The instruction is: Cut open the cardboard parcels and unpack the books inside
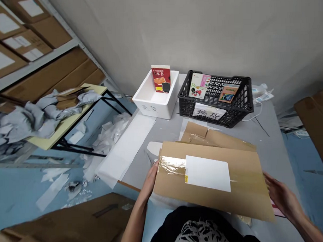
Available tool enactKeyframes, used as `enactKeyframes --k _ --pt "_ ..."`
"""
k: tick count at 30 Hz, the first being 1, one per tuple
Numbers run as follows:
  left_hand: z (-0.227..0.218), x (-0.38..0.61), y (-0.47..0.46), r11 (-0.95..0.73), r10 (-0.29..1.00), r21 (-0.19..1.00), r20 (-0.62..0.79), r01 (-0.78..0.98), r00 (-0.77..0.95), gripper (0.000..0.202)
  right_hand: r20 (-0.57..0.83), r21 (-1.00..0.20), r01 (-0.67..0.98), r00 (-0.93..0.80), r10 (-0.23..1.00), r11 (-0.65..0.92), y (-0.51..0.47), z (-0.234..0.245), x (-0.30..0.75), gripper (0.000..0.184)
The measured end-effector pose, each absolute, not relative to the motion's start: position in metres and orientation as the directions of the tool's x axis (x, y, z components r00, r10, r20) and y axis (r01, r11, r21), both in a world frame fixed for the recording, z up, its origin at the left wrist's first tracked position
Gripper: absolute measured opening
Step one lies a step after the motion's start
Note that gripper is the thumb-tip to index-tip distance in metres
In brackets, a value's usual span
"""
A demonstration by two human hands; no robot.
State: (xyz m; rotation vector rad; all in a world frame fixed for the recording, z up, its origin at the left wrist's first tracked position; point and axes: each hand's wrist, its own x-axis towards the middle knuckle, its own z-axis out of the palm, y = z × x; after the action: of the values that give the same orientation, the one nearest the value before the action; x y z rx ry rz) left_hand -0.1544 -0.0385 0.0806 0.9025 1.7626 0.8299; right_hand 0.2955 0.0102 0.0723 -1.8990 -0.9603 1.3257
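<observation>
Left hand (150, 181) gripping the edge of the taped cardboard mailer (211, 190), right hand (282, 198) open at its other end!

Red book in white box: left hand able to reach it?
Probably, once freed: the left hand holds the cardboard package; nothing stands between it and the red book in the white box.
</observation>
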Motion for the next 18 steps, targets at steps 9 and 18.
enactKeyframes --k 9,18 --pt "0.130 -0.125 -0.041 0.342 0.939 0.939 -0.340 0.048 -0.049 0.075 -0.620 -0.679 0.218 0.342 0.706 -0.701 -0.019 0.105 0.269 0.069" --pt "0.127 -0.157 -0.020 0.280 0.957 0.642 -0.124 0.714 -0.264 0.077 -0.518 -0.824 0.243 0.042 0.854 -0.511 -0.004 0.113 0.197 0.075"
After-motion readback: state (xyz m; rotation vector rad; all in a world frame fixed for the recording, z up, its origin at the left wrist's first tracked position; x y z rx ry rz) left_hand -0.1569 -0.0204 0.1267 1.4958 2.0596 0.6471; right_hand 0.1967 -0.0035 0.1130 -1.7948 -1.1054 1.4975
